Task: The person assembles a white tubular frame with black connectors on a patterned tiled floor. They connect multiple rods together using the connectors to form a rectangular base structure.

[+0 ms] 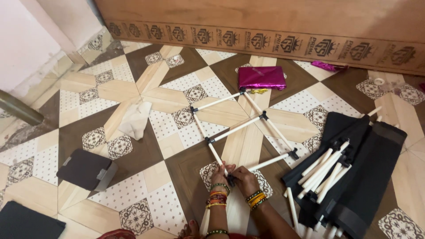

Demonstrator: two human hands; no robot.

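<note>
1. On the patterned tile floor (133, 186), I am joining the near corner of a white tube frame (241, 126), partly built, at its black connector (230, 180).
2. My left hand (222, 169) pinches a tube end; my right hand (242, 176) curls closed against the connector.
3. Next, I judge, comes seating the tube squarely; spare tubes (325, 170) lie on black fabric (376, 177).
</note>
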